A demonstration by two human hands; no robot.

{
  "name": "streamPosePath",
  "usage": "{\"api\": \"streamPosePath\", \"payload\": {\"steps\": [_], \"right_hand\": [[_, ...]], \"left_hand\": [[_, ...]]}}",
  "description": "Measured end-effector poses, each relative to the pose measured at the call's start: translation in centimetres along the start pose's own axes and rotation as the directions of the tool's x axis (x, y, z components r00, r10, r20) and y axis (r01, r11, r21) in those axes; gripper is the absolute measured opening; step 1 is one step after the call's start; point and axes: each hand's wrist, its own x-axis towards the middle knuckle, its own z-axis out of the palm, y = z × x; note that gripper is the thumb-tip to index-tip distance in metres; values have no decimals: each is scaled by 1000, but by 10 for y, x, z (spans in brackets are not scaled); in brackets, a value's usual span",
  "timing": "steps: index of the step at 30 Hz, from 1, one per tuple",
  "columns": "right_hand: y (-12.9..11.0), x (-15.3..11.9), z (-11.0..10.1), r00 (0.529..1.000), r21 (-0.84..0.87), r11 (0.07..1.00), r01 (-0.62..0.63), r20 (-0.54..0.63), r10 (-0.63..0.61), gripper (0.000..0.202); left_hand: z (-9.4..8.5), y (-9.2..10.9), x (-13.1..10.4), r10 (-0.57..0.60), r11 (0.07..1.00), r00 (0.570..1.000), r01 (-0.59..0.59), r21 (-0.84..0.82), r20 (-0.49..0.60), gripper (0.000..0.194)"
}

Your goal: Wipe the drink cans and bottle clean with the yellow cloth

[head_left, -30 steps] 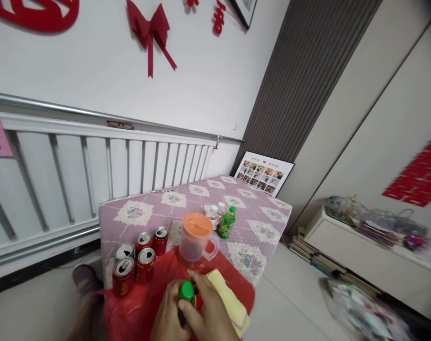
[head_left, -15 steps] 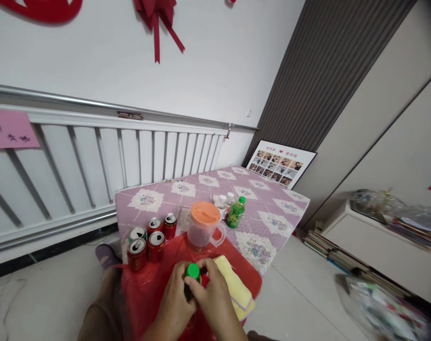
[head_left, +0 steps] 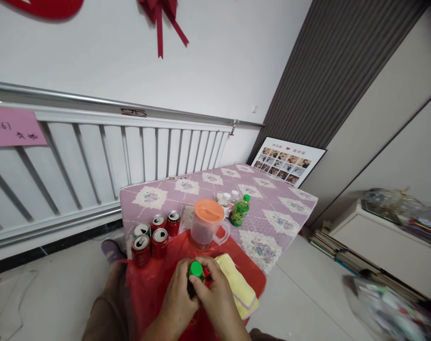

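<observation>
Holding one bottle between them, two hands at the clock's centre. Held bottle: green cap up, over the red plastic at the table's near end; body mostly hidden by fingers. Left hand: fingers curled together round its side. Right hand: thumb pressed just below the cap, fingers bent around the far side; their tips cannot be made out.

Surroundings, read from the held bottle:

- 12 to 1 o'clock: jug, orange lid on, handle to the right; nearest upright item, standing between the hands and the white-capped bottles.
- 1 o'clock: two white-capped bottles, lower parts partly covered by the jug and the green bottle.
- 1 to 2 o'clock: green bottle, upright; farther out, photo board, leaning.
- 3 to 4 o'clock: yellow cloth, folded, just beside the right hand.
- 10 o'clock: five cans, opened, clustered; front ones partly hide the green one.
- 11 o'clock, farther: glasses above the radiator.
</observation>
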Motion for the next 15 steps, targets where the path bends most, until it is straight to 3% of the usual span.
{"api": "streamPosePath", "payload": {"steps": [3,8,12,15], "right_hand": [[-1,-1,4,998,-34,997,-62,-30,61,25],[14,-7,5,1000,-13,1000,-2,-10,2,57],[18,-8,-1,995,-14,999,47,90,-46,45],[13,-5,-3,995,11,999,41,86,-42,39]], "left_hand": [[0,1,1,-16,1000,1000,16,5,8,39],[-1,3,2,-47,999,999,47,22,17,38],[-1,2,0,3,1000,1000,-3,10,-3,40],[0,1,-1,17,1000,1000,-17,23,-11,42]]}}
